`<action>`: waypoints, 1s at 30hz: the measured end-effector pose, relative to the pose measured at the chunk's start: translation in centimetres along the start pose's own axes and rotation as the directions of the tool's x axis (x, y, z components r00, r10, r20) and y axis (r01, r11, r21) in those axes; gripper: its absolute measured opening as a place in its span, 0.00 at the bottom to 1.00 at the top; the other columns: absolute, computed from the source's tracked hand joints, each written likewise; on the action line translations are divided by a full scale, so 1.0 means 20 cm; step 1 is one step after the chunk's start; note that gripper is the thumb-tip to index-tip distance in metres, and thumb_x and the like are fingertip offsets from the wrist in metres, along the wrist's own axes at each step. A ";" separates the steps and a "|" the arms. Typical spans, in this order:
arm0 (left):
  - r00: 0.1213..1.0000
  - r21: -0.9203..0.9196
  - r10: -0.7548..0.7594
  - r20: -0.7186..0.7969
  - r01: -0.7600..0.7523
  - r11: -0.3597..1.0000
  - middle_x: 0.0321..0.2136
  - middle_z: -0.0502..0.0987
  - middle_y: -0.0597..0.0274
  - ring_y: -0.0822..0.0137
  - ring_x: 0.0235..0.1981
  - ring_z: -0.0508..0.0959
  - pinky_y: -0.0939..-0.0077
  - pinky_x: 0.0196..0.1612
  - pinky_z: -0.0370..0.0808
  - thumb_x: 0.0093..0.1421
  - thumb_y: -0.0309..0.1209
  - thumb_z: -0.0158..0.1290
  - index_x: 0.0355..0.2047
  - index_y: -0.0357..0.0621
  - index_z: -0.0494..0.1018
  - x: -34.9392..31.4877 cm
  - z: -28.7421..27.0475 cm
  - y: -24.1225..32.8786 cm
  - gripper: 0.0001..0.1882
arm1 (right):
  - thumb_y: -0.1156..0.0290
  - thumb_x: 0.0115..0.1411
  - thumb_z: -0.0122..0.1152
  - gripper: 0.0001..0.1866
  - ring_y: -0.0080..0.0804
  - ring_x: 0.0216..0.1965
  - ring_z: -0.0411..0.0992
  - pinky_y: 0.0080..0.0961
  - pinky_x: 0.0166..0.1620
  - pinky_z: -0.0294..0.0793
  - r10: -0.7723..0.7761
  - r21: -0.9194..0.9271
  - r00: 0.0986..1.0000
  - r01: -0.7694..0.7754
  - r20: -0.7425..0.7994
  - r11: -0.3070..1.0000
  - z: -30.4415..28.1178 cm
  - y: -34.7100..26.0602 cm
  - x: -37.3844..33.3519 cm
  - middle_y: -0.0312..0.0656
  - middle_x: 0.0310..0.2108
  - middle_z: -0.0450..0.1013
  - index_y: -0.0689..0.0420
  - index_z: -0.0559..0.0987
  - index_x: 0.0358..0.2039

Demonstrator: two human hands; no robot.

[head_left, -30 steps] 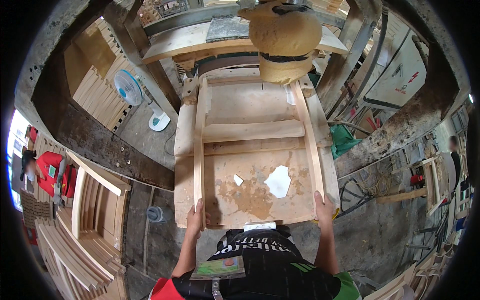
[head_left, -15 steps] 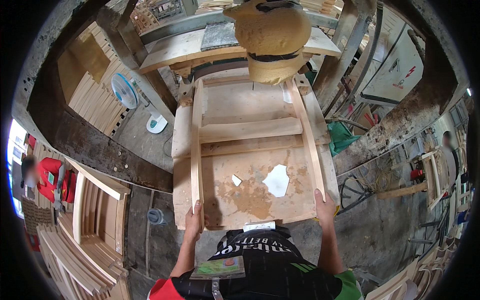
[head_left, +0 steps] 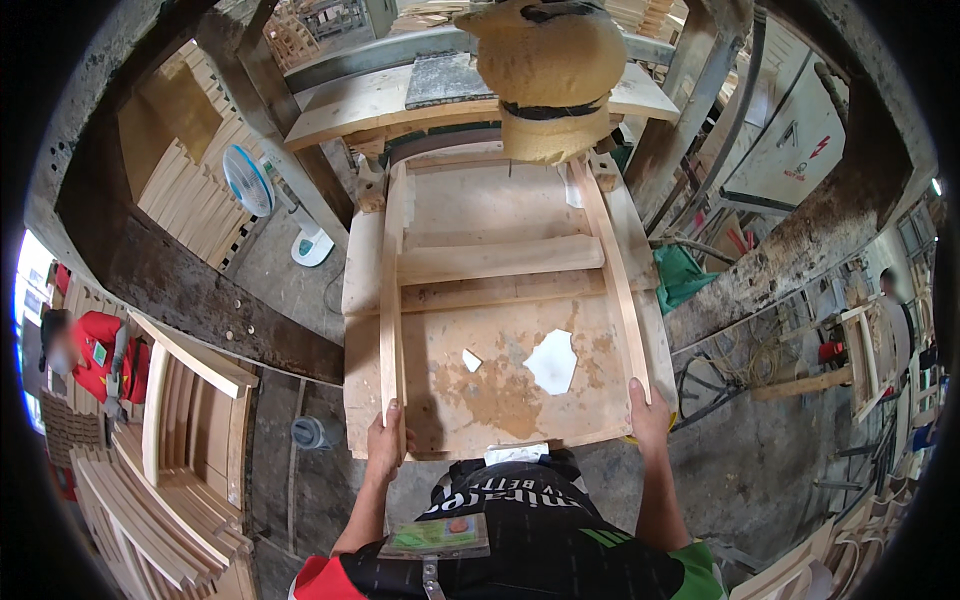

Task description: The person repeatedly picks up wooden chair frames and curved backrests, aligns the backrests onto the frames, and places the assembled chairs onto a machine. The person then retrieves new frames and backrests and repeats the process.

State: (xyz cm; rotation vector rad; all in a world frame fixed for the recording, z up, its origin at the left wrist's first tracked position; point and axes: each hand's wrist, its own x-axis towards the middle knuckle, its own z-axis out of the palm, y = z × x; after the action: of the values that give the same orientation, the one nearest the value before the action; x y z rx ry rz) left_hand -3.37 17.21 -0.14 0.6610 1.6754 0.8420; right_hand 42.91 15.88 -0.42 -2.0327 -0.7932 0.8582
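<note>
A pale wooden frame (head_left: 500, 259) lies over the work table, with two long side rails joined by a crosspiece. My left hand (head_left: 385, 440) is closed round the near end of its left rail. Round the near end of the right rail, my right hand (head_left: 650, 415) is closed too, thumb on top. The frame's far end reaches beneath a machine head wrapped in yellow foam (head_left: 550, 75), which hides part of what lies there. Under the frame, the stained plywood table top (head_left: 480, 425) carries a large white patch (head_left: 553, 362) and a small white patch (head_left: 472, 360).
Rusty metal beams (head_left: 240, 310) slope down on both sides of the table. A standing fan (head_left: 248, 180) is at the left and a grey electrical cabinet (head_left: 790, 130) at the right. Curved wooden parts (head_left: 150, 510) are stacked lower left, near a person in red (head_left: 100, 350).
Both hands keep their hold on the rails. The frame has barely moved; the view has shifted very slightly.
</note>
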 end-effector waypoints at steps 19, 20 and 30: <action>1.000 0.073 -0.008 0.004 0.007 0.997 0.23 0.77 0.56 0.67 0.17 0.78 0.74 0.15 0.70 0.69 0.64 0.46 0.54 0.36 0.70 0.03 -0.01 -0.06 0.38 | 0.41 0.69 0.58 0.27 0.24 0.22 0.73 0.22 0.24 0.71 0.202 0.043 0.966 -0.212 0.158 0.976 0.00 -0.06 -0.02 0.36 0.28 0.73 0.56 0.77 0.46; 1.000 0.075 -0.012 -0.002 0.012 0.997 0.23 0.77 0.57 0.67 0.17 0.78 0.74 0.15 0.70 0.69 0.64 0.46 0.53 0.36 0.71 0.02 -0.01 -0.06 0.38 | 0.41 0.68 0.58 0.28 0.24 0.23 0.73 0.22 0.24 0.72 0.208 0.050 0.962 -0.220 0.177 0.974 -0.01 -0.04 -0.01 0.36 0.29 0.73 0.56 0.77 0.47; 0.994 0.034 -0.092 0.064 0.090 0.995 0.22 0.76 0.56 0.64 0.20 0.80 0.68 0.20 0.77 0.68 0.67 0.45 0.47 0.37 0.73 0.01 -0.01 0.02 0.39 | 0.47 0.68 0.60 0.27 0.31 0.21 0.73 0.27 0.24 0.72 0.148 0.374 0.819 -0.404 0.554 0.835 -0.13 0.10 0.15 0.40 0.29 0.74 0.59 0.74 0.53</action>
State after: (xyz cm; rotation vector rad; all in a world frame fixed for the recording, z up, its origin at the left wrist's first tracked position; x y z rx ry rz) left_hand -3.55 17.52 0.09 0.6221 1.6500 0.7237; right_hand 47.11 16.15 -1.70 -1.5036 -0.4665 1.6369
